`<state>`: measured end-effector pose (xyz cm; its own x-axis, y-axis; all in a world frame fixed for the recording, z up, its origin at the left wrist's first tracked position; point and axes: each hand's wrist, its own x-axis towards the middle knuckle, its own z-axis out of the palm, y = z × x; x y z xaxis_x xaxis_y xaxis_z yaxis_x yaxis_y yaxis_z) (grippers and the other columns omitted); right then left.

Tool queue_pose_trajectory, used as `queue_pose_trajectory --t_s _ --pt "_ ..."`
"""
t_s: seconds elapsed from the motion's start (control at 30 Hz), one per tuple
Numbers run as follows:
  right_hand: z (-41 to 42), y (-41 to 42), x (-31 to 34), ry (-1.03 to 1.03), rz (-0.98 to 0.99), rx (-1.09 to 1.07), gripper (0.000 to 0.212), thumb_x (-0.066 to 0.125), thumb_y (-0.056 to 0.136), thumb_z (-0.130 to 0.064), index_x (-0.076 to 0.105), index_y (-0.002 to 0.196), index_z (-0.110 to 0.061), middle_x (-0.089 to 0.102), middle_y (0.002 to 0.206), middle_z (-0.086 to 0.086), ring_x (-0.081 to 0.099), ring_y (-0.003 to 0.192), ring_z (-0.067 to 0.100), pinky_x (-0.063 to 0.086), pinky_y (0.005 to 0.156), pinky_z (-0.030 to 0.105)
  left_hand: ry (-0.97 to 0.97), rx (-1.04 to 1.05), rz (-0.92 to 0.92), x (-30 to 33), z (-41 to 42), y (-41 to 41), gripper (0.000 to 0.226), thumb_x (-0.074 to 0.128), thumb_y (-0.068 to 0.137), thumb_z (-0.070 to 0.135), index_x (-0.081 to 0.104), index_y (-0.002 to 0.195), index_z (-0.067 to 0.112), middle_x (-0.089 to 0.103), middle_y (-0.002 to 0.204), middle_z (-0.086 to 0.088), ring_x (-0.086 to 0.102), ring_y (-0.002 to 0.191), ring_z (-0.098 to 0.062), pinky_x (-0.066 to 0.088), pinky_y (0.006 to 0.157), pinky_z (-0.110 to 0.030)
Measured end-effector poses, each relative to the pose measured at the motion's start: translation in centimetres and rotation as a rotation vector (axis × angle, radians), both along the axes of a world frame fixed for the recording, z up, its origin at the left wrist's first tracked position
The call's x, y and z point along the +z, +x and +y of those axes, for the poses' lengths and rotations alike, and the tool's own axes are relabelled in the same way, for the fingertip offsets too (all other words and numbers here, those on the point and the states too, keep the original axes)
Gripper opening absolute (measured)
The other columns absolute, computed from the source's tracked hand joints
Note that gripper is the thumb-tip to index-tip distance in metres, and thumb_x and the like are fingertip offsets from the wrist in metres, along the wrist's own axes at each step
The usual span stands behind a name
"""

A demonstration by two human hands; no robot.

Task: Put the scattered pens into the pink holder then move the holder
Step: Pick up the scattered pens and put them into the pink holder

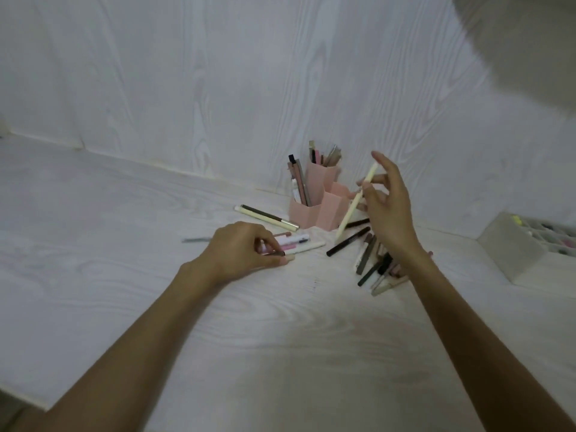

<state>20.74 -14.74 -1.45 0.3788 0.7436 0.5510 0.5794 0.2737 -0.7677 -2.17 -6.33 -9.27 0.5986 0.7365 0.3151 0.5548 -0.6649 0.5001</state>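
The pink holder, made of joined hexagonal cups, stands by the back wall with several pens upright in it. My right hand is raised just right of it, fingers pinching a cream pen that slants down toward the table. My left hand rests on the table left of the holder, fingertips closed on a small bunch of pink and white pens. A cream and brown pen lies beside the holder. A pile of dark and pale pens lies under my right wrist.
A grey compartment organiser with small coloured items sits at the right edge. A thin grey stick lies left of my left hand. The white wood-grain wall rises right behind the holder. A blurred pale shape fills the top right corner.
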Motion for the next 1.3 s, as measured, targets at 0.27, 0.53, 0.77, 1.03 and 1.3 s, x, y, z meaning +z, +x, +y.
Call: queue_pose_trajectory --t_s 0.27,0.53,0.77,1.03,1.3 --pt "5.9 -1.3 3.4 0.085 -0.201 -0.213 0.035 0.058 0.091 -0.018 0.049 0.124 -0.023 0.061 0.093 -0.003 0.060 0.073 0.001 0.042 0.061 0.000 0.021 -0.010 -0.013 -0.5 0.5 -0.3 0.036 0.063 0.065 0.073 0.069 0.084 0.044 0.060 0.071 0.018 0.052 0.066 0.000 0.029 0.054 -0.018" --pt "8.0 -2.3 0.2 -0.153 -0.785 -0.224 0.035 0.054 0.093 -0.017 0.054 0.128 -0.015 0.067 0.106 0.009 0.062 0.096 0.025 0.046 0.073 0.031 -0.031 -0.003 -0.058 -0.4 0.5 -0.3 0.031 0.066 0.065 0.070 0.070 0.080 0.043 0.054 0.060 0.024 0.048 0.061 0.009 0.028 0.055 -0.017" --pt "9.2 -3.8 0.7 -0.297 -1.176 -0.212 0.038 0.043 0.093 -0.012 0.044 0.130 -0.004 0.061 0.109 0.016 0.059 0.092 0.035 0.039 0.060 0.035 -0.036 -0.019 -0.070 -0.3 0.5 -0.5 0.030 0.066 0.066 0.068 0.071 0.080 0.043 0.057 0.065 0.020 0.052 0.064 0.004 0.029 0.055 -0.018" --pt "9.6 -5.4 1.9 -0.469 -1.027 -0.176 0.054 0.038 0.095 -0.018 0.020 0.146 -0.010 0.061 0.098 0.019 0.059 0.082 0.035 0.043 0.062 0.037 -0.045 -0.028 -0.042 -0.3 0.5 -0.6 0.036 0.065 0.060 0.075 0.069 0.081 0.045 0.060 0.071 0.021 0.052 0.066 0.005 0.030 0.055 -0.019" --pt "2.8 -4.0 -3.3 -0.389 -0.851 -0.002 0.023 0.044 0.095 -0.019 0.064 0.106 -0.019 0.061 0.080 -0.008 0.048 0.065 0.000 0.038 0.057 0.020 -0.113 -0.059 -0.003 0.1 1.0 -1.2 0.028 0.074 0.056 0.065 0.067 0.079 0.052 0.064 0.071 0.021 0.055 0.071 0.009 0.033 0.056 -0.016"
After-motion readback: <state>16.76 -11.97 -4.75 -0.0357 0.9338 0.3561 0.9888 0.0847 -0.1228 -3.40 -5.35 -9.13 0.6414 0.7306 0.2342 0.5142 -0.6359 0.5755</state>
